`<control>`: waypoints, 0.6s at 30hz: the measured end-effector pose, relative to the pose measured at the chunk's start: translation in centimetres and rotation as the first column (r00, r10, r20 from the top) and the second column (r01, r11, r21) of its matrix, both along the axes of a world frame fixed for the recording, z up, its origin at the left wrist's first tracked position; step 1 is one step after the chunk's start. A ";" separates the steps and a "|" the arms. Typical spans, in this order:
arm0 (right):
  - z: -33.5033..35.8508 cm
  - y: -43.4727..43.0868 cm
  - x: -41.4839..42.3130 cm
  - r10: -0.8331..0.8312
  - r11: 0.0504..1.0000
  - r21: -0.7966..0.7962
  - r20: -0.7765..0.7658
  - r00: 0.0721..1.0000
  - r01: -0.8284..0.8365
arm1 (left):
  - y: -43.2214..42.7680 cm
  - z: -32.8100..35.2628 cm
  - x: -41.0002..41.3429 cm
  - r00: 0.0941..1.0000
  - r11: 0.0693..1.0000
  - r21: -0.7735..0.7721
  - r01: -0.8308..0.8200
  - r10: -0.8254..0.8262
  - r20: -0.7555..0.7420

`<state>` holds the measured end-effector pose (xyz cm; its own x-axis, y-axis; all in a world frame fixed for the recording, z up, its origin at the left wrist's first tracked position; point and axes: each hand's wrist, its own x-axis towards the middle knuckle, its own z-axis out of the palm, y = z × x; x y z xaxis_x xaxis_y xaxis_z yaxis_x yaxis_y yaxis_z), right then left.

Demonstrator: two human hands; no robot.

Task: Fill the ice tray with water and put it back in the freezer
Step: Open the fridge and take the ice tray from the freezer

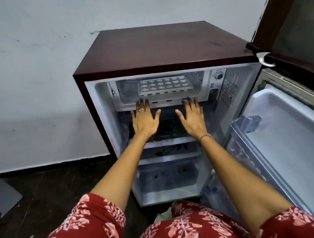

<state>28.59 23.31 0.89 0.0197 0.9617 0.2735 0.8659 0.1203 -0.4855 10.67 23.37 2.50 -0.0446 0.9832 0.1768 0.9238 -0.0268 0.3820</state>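
Note:
A white ice tray [163, 85] with several cells lies flat inside the freezer compartment [126, 95] at the top of a small maroon fridge [158, 47]. My left hand [145, 119] and my right hand [191, 116] are stretched out palm down just below the compartment's front lip, fingers spread. The fingertips of both reach the lip. Neither hand holds anything, and both are apart from the tray.
The fridge door [284, 127] stands wide open to the right, with a door shelf [246, 125]. Below the freezer are shelves [169, 142] and a clear drawer [168, 176]. A thermostat dial [219, 75] sits right of the freezer. White wall behind, dark floor [45, 193].

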 end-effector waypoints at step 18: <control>0.6 18.3 1.7 -0.248 0.965 0.071 -0.062 0.967 0.252 | 16.8 -0.2 -1.6 0.905 0.964 0.035 -0.264 0.235 0.354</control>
